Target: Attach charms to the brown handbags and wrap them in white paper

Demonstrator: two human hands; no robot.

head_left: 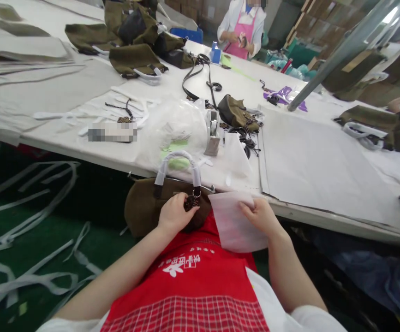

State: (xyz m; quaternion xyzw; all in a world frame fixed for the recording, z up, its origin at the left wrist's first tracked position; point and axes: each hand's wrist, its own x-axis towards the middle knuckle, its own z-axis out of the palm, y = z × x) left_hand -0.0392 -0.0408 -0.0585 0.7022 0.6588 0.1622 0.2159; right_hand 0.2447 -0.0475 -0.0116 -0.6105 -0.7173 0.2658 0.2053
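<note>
An olive-brown handbag (140, 207) hangs at the table's front edge against the red apron, its arched handle (181, 159) wrapped in white. My left hand (177, 212) is closed on a dark ornament (192, 201) that hangs from a ring at the handle's right end. Just right of the bag, my right hand (260, 214) pinches a thin white sheet (232, 223) between thumb and fingers. The sheet hangs down in front of the apron, its left corner close to the bag.
On the white table (234, 184) are a clear plastic bag (175, 124), a tape dispenser (212, 133) and a small olive pouch (236, 113). More olive bags (134, 57) lie at the back left. A metal pole (324, 69) rises at right. Across the table stands a person (241, 27).
</note>
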